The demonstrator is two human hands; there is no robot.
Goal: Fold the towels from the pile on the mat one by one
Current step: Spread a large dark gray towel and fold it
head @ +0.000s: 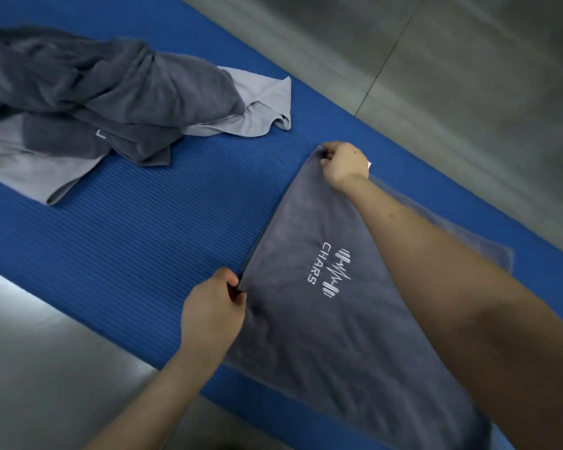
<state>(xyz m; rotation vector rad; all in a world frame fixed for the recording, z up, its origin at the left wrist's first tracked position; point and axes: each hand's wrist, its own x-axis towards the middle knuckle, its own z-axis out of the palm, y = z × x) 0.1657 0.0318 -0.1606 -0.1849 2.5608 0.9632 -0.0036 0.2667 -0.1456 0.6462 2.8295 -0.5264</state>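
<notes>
A dark grey towel (332, 336) with a white "CHARS" logo lies flat on the blue mat (150, 241), at the right. My left hand (212, 310) pinches its near left corner. At the far corner my right hand (343, 164) grips the towel's edge, and my forearm crosses over the cloth. A second layer of the same towel shows under the right edge. The pile of towels (104, 92) lies crumpled at the mat's far left, dark grey ones on top of light grey ones.
Grey tiled floor (468, 76) lies beyond the mat's far edge and also on the near side at the lower left. A strip of bare mat separates the pile from the flat towel.
</notes>
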